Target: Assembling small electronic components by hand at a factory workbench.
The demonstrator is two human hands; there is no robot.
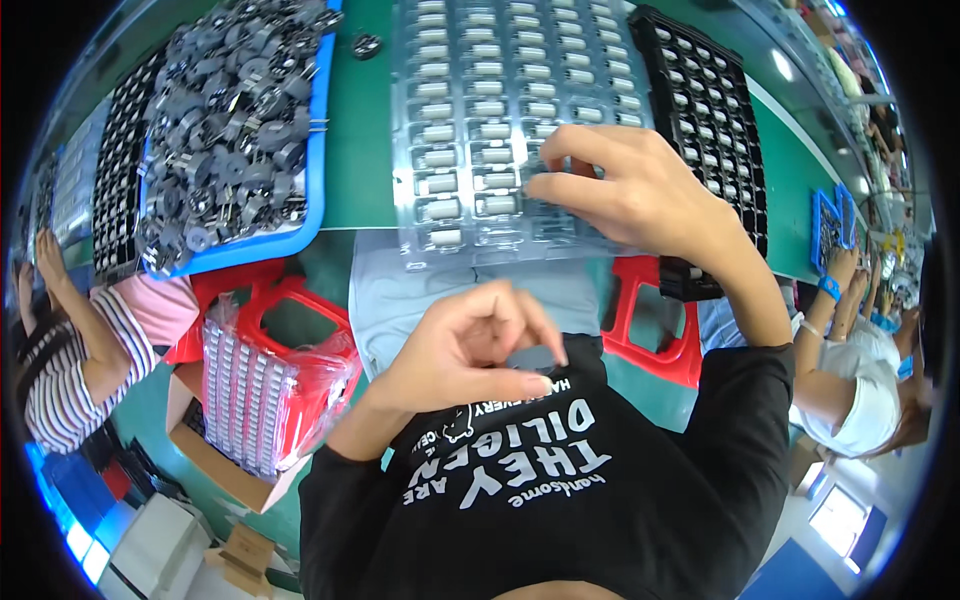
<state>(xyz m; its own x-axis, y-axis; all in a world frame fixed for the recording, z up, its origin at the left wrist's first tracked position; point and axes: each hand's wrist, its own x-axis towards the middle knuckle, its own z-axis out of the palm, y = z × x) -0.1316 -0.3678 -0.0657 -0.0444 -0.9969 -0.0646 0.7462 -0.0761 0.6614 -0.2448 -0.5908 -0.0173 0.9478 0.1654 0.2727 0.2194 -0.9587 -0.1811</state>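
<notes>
My left hand [465, 350], in front of my chest, has a small dark grey round part [533, 359] between its thumb and fingers. My right hand [640, 190] reaches over the near right part of a clear plastic tray [408, 160]. Its thumb and fingers are bent together at the tray's pockets, and what they pinch, if anything, is hidden. White cylinders with metal ends [490, 131] lie in rows in the tray. Several pockets next to my right hand's fingertips hold no cylinder.
A blue bin [318, 150] heaped with dark grey round parts stands left on the green table [358, 120]. One loose part [367, 46] lies beside it. Black trays [740, 150] flank both sides. Red stools [655, 325] and a carton [255, 490] stand below. Co-workers sit left and right.
</notes>
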